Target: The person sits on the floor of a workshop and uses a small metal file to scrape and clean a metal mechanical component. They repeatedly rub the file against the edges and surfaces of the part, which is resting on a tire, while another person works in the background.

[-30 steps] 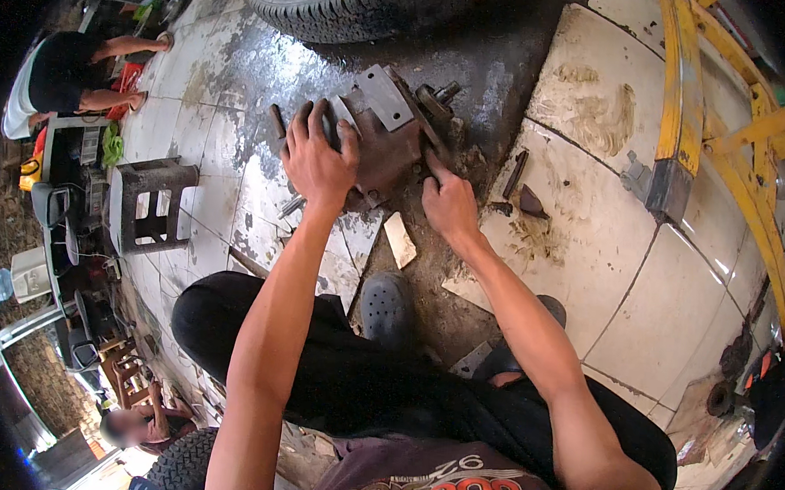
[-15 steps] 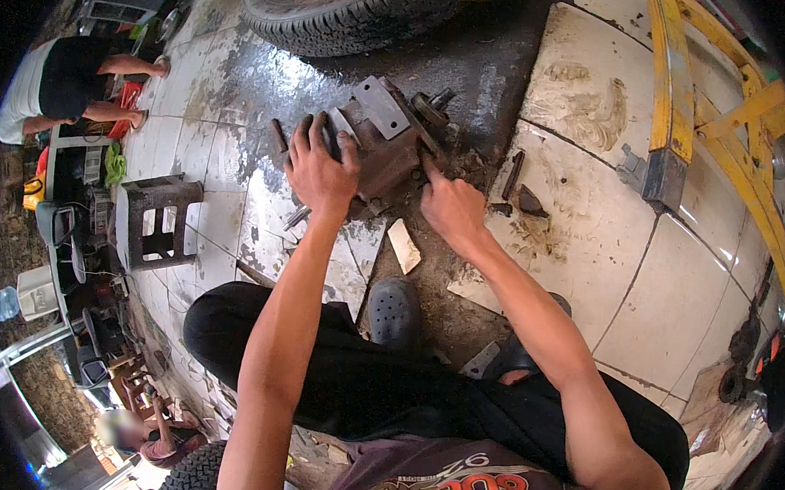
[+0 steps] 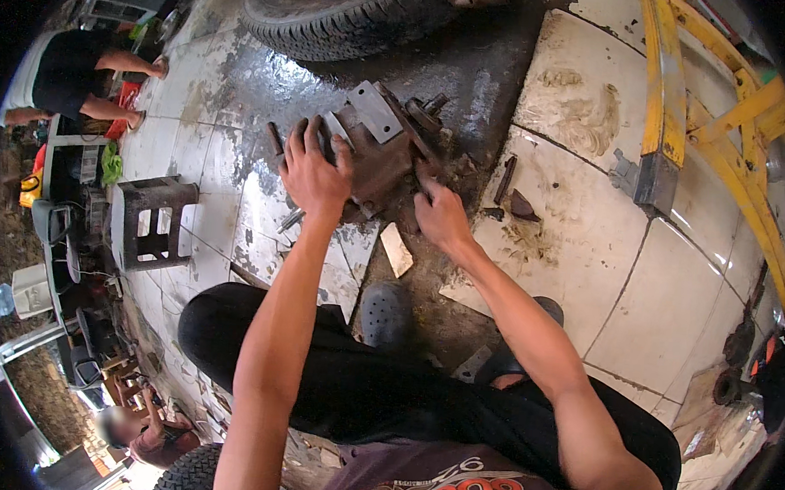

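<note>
On the dirty floor before me lies a heavy brown metal assembly (image 3: 381, 168). A flat grey plate (image 3: 375, 113) with bolt holes sits on its far side, and a round shaft end (image 3: 433, 105) sticks out at the far right. My left hand (image 3: 314, 177) rests on the assembly's left side, fingers stretched forward and thumb apart. At the right edge is my right hand (image 3: 444, 218), its index finger extended against the metal and the other fingers curled. Whatever its fingertips may pinch is hidden.
A tire (image 3: 343, 26) lies beyond the assembly. To the right stands a yellow metal frame (image 3: 661, 109). Dark scraps (image 3: 522, 206) and a broken tile piece (image 3: 397, 251) lie nearby. At left are a grey plastic stool (image 3: 153, 221), a bending person (image 3: 66, 72) and another person (image 3: 152, 432) lower down.
My right hand has shifted slightly down and left along the assembly's edge, its fingers more curled. The left hand stays on the assembly. The whole view has moved a little.
</note>
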Motion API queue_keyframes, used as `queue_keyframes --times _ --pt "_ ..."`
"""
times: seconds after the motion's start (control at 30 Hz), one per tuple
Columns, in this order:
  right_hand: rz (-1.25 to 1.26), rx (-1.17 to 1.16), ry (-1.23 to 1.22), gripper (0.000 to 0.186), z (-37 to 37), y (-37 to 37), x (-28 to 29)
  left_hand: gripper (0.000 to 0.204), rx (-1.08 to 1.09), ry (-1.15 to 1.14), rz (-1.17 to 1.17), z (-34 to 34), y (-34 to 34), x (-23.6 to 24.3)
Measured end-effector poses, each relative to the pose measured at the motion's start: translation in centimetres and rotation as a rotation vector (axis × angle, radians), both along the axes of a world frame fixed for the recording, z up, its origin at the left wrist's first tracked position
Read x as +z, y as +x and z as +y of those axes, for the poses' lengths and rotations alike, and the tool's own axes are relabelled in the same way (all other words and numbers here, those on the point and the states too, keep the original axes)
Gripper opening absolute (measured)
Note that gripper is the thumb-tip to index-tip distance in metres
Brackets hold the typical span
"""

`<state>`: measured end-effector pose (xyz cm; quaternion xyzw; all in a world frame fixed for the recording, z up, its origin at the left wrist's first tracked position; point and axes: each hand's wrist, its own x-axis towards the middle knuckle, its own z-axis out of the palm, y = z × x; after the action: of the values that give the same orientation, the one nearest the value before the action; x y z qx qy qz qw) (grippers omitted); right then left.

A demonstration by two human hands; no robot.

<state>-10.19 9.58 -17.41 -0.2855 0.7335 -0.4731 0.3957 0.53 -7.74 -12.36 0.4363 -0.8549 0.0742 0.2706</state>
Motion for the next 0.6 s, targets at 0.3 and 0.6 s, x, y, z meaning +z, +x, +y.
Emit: queue_keyframes --times 0.3,0.6 --pt "-0.021 0.001 -0.127 0.054 -0.1 -0.8 -2.6 0.049 0.026 0.061 -0.003 0.1 0.0 0.2" --pt "0.118 -0.041 -0.06 0.052 -0.2 -0.4 -2.9 0.049 0.014 0.036 -0.003 0.5 -0.2 0.0"
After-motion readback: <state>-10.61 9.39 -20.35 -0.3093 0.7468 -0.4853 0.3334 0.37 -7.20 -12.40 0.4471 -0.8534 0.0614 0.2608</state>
